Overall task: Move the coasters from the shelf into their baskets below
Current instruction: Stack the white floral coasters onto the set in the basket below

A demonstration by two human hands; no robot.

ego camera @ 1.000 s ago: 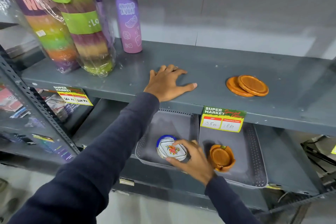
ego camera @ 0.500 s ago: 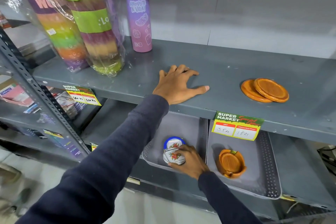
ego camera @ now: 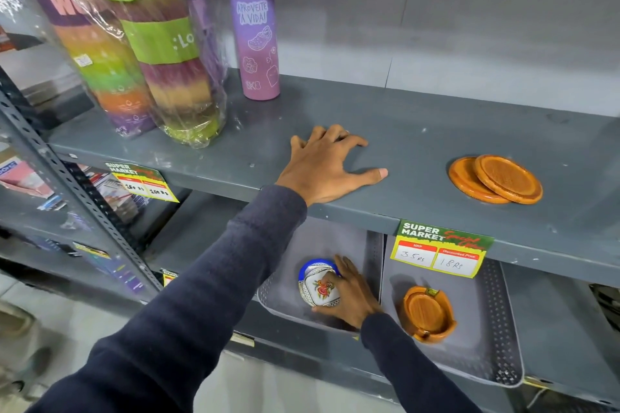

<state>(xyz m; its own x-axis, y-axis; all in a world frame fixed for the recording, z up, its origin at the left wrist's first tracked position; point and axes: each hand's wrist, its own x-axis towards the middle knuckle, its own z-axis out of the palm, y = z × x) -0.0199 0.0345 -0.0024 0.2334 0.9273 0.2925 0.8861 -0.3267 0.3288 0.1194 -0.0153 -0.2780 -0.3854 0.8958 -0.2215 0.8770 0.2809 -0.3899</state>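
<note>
Nearest: two dark blue sleeves reach in from the bottom edge. Right hand [ego camera: 349, 302] is down in the left grey basket [ego camera: 278, 298] on the lower shelf, fingers curled round a white floral coaster [ego camera: 320, 288]. That coaster is white with a red-and-green flower print and a dotted border; it sits over a blue-rimmed coaster [ego camera: 315, 264], of which only the upper arc shows. Whether the white one rests flat on the blue or is tilted, cannot tell.

Just beside, right grey basket [ego camera: 496, 345], perforated walls, the two baskets touching along their inner sides. In it an orange holder [ego camera: 427, 313] with a raised notched rim, round and glossy, lying on the basket floor.

A green and yellow price tag [ego camera: 443, 250] hangs off the upper shelf's front edge and covers part of the right basket's rear. A second price tag [ego camera: 142, 182] hangs further left, by the slotted metal upright [ego camera: 67, 178].

Upper shelf [ego camera: 419, 144], grey metal: left hand [ego camera: 327, 166] pressed palm-down near the front edge, fingers spread wide, holding nothing. Well to its right, two orange coasters [ego camera: 496, 179], round with raised rims, the right one overlapping the left.

Farthest: purple water bottle [ego camera: 255, 33] upright at the back left, and wrapped rainbow bottles [ego camera: 134, 50] in clear plastic beside it, leaning.
</note>
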